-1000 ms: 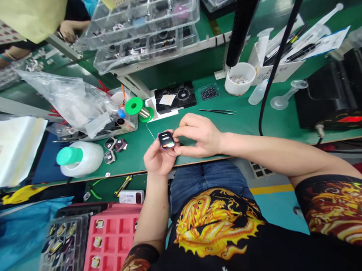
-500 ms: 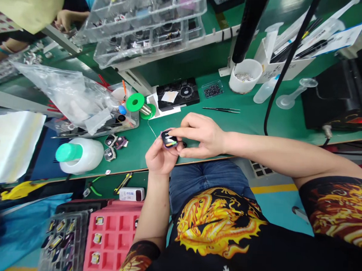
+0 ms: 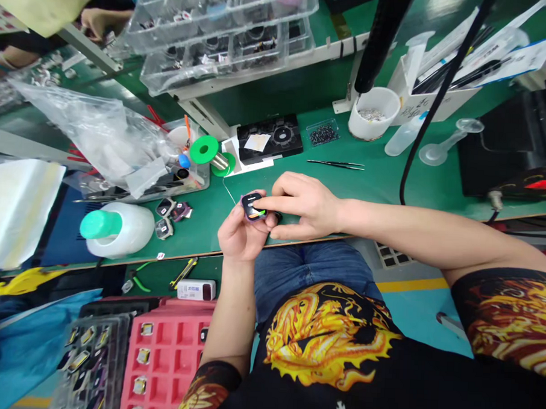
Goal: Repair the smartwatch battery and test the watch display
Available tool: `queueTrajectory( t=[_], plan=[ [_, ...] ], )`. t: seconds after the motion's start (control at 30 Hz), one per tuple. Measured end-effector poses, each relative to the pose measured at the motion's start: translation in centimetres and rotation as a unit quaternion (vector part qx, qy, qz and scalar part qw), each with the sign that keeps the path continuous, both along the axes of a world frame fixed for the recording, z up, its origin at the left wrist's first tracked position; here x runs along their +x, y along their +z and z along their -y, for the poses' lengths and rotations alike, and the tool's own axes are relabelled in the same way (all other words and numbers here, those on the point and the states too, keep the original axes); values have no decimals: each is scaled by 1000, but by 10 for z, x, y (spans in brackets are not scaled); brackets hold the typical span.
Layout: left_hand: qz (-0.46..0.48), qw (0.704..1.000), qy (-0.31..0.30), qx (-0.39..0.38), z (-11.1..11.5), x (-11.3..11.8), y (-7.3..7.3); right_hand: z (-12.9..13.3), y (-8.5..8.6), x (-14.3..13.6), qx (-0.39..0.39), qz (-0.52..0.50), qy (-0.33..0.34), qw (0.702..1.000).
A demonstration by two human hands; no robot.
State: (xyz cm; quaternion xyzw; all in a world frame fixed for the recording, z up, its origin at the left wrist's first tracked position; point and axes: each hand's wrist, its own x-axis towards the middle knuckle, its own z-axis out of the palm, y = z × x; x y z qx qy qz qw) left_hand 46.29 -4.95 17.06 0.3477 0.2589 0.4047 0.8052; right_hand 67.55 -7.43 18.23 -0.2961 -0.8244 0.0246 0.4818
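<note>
A small purple-framed smartwatch [image 3: 253, 207] with a lit screen is held at the bench's front edge. My left hand [image 3: 242, 234] grips it between thumb and fingers from the left and below. On its screen rests the extended index finger of my right hand [image 3: 302, 207], whose thumb reaches toward the watch's lower right; its other fingers are bent and hold nothing that I can see. To the left on the bench lie several similar watch bodies [image 3: 164, 227]. Black tweezers [image 3: 335, 164] lie beyond my right hand.
A solder spool [image 3: 204, 149], white bottle [image 3: 125, 229] and bagged parts stand left. A white cup [image 3: 374, 114], pen box [image 3: 434, 100] and black device [image 3: 510, 154] are right. A pink tray [image 3: 162, 359] sits lower left. Another person's hand [image 3: 97, 23] shows at upper left.
The view has shifted slightly. The right index finger sits a little further right and lower on the watch screen, and the displayed picture looks slightly different. The left hand keeps its hold.
</note>
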Motion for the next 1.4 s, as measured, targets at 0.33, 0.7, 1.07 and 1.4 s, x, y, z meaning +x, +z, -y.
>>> queueTrajectory(
  t=[0.33, 0.7, 1.07, 1.4],
  plan=[
    [-10, 999, 42, 14, -1, 0, -3, -1, 2, -1, -10, -53, -14, 998],
    [-19, 999, 28, 18, 1, 0, -2, 0, 0, -1, -22, -34, -1, 999],
    [-38, 999, 17, 3, 1, -1, 1, 2, 2, -1, -15, -22, 5, 1000],
    [-4, 1000, 27, 16, 0, 1, -2, -1, 1, -1, -12, -32, -19, 999]
  ],
)
